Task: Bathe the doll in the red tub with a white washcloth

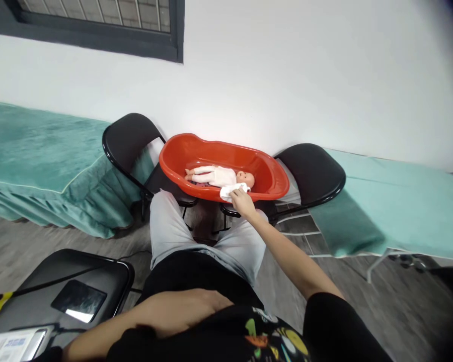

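Observation:
My right hand [242, 201] reaches forward and is closed on a white cloth [231, 192]. The cloth hangs over the near rim of a red baby bathtub [181, 151], close to the head of a baby doll [245, 177]. On its back in the tub lies the doll, dressed in white, head to the right and bare feet to the left. My left hand [200, 304] rests against the front of my black shirt [189, 274]; its fingers are mostly hidden.
Two black folding chairs [130, 146] support the tub. Green-covered beds stand on the left [41, 151] and right [400, 206]. At lower left, another black chair [94, 266] carries a phone [79, 300] and a white device [17, 344] with cables. A white wall [287, 75] rises behind.

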Available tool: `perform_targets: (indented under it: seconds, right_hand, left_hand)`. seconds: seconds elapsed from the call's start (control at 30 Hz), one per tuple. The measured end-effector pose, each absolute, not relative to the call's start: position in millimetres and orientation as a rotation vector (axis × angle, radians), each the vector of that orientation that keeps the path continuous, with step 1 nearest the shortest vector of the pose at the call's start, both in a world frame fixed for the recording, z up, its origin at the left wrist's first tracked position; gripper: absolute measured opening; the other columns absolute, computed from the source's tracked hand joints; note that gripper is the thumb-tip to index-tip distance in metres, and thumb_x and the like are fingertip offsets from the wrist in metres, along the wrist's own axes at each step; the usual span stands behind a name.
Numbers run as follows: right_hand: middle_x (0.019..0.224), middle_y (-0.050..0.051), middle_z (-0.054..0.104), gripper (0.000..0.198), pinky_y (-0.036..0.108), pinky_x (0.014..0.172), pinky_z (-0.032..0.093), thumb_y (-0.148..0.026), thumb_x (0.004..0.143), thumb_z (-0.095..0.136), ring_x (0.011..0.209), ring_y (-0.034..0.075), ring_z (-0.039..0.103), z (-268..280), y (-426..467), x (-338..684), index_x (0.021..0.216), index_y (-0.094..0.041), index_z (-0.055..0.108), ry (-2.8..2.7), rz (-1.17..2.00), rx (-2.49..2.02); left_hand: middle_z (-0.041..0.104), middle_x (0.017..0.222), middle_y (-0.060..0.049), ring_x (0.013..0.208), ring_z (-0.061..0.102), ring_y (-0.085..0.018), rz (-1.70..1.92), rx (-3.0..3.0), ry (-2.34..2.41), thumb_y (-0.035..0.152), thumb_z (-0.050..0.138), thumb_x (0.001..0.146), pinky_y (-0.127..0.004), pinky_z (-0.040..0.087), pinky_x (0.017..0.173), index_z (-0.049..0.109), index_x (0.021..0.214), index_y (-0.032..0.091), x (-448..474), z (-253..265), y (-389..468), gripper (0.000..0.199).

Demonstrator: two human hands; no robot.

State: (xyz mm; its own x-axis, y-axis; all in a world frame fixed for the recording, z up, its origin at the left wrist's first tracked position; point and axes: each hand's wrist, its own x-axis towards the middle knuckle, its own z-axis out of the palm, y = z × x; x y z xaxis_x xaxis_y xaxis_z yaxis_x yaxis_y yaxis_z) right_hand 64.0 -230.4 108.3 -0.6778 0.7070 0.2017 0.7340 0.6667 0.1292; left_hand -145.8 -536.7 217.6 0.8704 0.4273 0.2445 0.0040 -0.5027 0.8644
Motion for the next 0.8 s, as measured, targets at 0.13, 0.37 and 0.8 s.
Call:
perform_targets:
  seconds: [0.13, 0.37, 0.8]
  right_hand:
    - [0.110, 0.015, 0.066, 0.029, 0.040, 0.103, 0.036, -0.022, 0.098, 0.045, 0.107, 0.029, 0.053, 121.5, -227.9, 64.7, 0.107, -0.014, 0.072, -2.803, -0.246, -1.145]
    - [0.135, 0.018, 0.059, 0.043, 0.040, 0.103, 0.035, -0.035, 0.100, 0.049, 0.121, 0.031, 0.051, 129.7, -213.8, 56.1, 0.136, -0.014, 0.058, -2.742, -0.199, -1.455]
    - [0.142, 0.021, 0.054, 0.052, 0.043, 0.105, 0.034, -0.043, 0.095, 0.058, 0.132, 0.034, 0.045, 149.9, -203.1, 55.5, 0.139, -0.014, 0.057, -2.786, -0.096, -1.566]
  left_hand:
    - [0.069, 0.130, -0.013, 0.129, 0.059, -0.024, 0.458, 1.898, 0.311, 0.050, 0.031, 0.104, -0.031, 0.039, 0.114, 0.072, 0.122, 0.016, -137.0, 187.8, -506.2, 0.056]
    - [0.065, 0.138, 0.002, 0.134, 0.055, -0.017, 0.350, 1.814, 0.326, 0.040, 0.038, 0.105, -0.028, 0.032, 0.118, 0.069, 0.131, 0.027, -129.5, 168.0, -482.2, 0.043]
    - [0.066, 0.137, -0.003, 0.130, 0.059, -0.021, 0.378, 1.667, 0.320, 0.047, 0.047, 0.102, -0.030, 0.040, 0.113, 0.069, 0.131, 0.026, -130.8, 159.8, -481.3, 0.042]
